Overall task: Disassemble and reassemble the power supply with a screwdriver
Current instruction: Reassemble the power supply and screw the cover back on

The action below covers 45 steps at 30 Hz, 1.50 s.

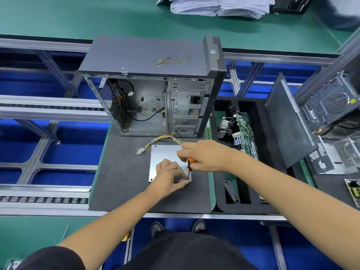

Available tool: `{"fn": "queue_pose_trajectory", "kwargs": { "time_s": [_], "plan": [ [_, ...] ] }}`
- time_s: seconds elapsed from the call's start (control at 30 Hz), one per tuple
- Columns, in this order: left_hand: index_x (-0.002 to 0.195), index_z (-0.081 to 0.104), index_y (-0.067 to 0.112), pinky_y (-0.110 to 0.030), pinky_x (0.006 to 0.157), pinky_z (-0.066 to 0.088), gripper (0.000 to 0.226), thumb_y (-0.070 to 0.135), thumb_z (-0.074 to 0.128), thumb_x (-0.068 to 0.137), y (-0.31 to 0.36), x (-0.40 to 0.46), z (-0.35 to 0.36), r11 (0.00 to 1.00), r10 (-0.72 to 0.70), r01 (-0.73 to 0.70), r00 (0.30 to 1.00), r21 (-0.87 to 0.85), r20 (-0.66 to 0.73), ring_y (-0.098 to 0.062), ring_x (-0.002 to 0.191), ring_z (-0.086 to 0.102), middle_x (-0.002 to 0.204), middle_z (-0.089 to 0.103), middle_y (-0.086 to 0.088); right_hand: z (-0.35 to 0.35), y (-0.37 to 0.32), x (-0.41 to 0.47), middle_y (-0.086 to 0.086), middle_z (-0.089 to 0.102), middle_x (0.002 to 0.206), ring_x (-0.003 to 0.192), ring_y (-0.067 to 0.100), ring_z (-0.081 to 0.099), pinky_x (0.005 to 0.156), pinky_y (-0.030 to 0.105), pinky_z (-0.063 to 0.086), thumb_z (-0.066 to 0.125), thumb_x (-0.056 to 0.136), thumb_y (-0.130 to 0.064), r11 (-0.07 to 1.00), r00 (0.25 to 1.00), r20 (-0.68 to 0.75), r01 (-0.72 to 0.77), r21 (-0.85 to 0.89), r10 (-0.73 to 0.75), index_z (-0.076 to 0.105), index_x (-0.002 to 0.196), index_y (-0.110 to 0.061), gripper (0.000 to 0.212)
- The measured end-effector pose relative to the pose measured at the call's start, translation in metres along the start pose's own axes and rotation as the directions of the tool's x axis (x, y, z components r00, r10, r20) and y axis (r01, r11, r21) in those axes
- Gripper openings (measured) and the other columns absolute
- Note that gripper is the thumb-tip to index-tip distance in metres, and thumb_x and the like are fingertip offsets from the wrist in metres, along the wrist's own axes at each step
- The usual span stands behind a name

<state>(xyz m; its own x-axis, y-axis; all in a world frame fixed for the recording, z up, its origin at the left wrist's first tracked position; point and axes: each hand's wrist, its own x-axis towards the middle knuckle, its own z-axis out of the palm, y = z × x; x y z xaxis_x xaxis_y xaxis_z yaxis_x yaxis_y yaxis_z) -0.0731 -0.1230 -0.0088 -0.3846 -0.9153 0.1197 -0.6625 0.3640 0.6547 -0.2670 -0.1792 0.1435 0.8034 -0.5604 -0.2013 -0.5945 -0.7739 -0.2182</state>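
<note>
We see open computer case [155,90] standing on dark mat [120,184]. Right of it, black foam tray [253,207] holds green board [246,133]. Dark side panel [288,121] leans by tray. Paper stack [218,5] lies far back on green counter [78,14].

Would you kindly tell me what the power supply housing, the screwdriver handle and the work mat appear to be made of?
Power supply housing: bare sheet metal, judging by its dull silver sheen. Screwdriver handle: probably plastic or rubber, orange and black. Work mat: seemingly foam or felt, matte dark grey and without glare.
</note>
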Motion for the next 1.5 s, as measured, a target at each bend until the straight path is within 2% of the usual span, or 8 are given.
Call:
{"fn": "queue_pose_trajectory", "kwargs": {
  "time_s": [0.17,0.3,0.5,0.63,0.87,1.17,1.4,1.5],
  "plan": [
    [0.089,0.075,0.039,-0.021,0.095,0.019,0.016,0.053,0.076,0.083,0.001,-0.001,-0.002,1.000,-0.015,0.015,1.000,-0.017,0.005,-0.009,0.096,0.038,0.087,0.056,0.024,-0.006,-0.002,0.006,-0.003,0.043,0.076,0.057,0.020,0.040,0.050,0.034,0.025,0.048,0.083,-0.024,0.994,0.996,0.085,0.025,-0.107,-0.016,0.037,0.081,-0.025,0.011],
    [0.086,0.077,0.038,-0.028,0.096,0.024,0.019,0.056,0.075,0.082,0.003,-0.001,0.000,0.999,-0.042,0.042,0.999,-0.012,0.000,-0.010,0.097,0.038,0.086,0.054,0.025,-0.001,-0.006,0.010,0.001,0.046,0.065,0.059,0.029,0.046,0.048,0.035,0.021,0.045,0.090,-0.029,0.985,0.986,0.099,-0.122,-0.120,0.134,0.037,0.085,-0.023,0.012],
    [0.081,0.074,0.035,-0.031,0.096,0.024,0.020,0.055,0.077,0.081,0.003,0.002,-0.003,0.997,-0.064,0.066,0.997,-0.040,0.041,-0.012,0.102,0.040,0.089,0.063,0.021,-0.011,-0.009,0.008,-0.003,0.047,0.098,0.051,0.020,0.042,0.046,0.032,0.023,0.053,0.085,-0.027,0.992,0.992,0.124,0.032,-0.124,-0.017,0.033,0.106,-0.031,0.029],
    [0.079,0.073,0.035,-0.029,0.092,0.024,0.017,0.051,0.078,0.082,0.003,0.001,-0.003,0.998,-0.043,0.045,0.998,-0.044,0.041,-0.013,0.100,0.040,0.086,0.067,0.019,-0.016,-0.011,0.013,-0.002,0.039,0.089,0.051,0.023,0.039,0.047,0.034,0.027,0.049,0.088,-0.018,0.980,0.972,0.204,0.149,-0.135,-0.119,0.031,0.091,-0.033,0.024],
    [0.089,0.075,0.039,-0.032,0.096,0.025,0.015,0.050,0.080,0.080,0.002,0.000,-0.003,0.999,-0.027,0.029,0.999,-0.046,0.040,-0.010,0.097,0.036,0.086,0.053,0.030,-0.004,-0.010,0.018,0.002,0.039,0.066,0.060,0.030,0.046,0.048,0.034,0.025,0.044,0.094,-0.032,0.979,0.977,0.151,-0.124,-0.165,0.149,0.040,0.090,-0.018,0.015],
    [0.084,0.076,0.039,-0.030,0.097,0.027,0.015,0.051,0.082,0.076,0.002,-0.001,-0.001,0.995,-0.075,0.075,0.997,-0.062,0.007,-0.009,0.099,0.036,0.092,0.060,0.019,-0.008,-0.015,0.015,0.001,0.053,0.088,0.074,0.031,0.055,0.060,0.041,0.046,0.049,0.088,-0.016,0.993,0.967,0.234,-0.088,-0.072,0.103,0.032,0.095,-0.027,0.022],
    [0.078,0.072,0.041,-0.027,0.098,0.023,0.013,0.047,0.082,0.075,0.002,0.001,-0.004,0.991,-0.093,0.096,0.995,-0.090,0.039,-0.013,0.106,0.043,0.084,0.063,0.023,-0.013,-0.015,0.015,-0.001,0.039,0.096,0.059,0.021,0.043,0.057,0.043,0.042,0.047,0.089,-0.014,0.999,0.966,0.255,0.031,0.008,-0.032,0.023,0.089,-0.040,0.035],
    [0.079,0.073,0.041,-0.025,0.097,0.023,0.013,0.050,0.082,0.076,0.001,0.001,-0.002,0.992,-0.086,0.088,0.996,-0.088,0.030,-0.004,0.102,0.037,0.089,0.062,0.030,-0.013,-0.014,0.018,0.000,0.042,0.090,0.058,0.017,0.039,0.058,0.041,0.043,0.044,0.091,-0.025,0.995,0.965,0.257,0.075,-0.068,-0.055,0.028,0.089,-0.035,0.019]
  ]
}}
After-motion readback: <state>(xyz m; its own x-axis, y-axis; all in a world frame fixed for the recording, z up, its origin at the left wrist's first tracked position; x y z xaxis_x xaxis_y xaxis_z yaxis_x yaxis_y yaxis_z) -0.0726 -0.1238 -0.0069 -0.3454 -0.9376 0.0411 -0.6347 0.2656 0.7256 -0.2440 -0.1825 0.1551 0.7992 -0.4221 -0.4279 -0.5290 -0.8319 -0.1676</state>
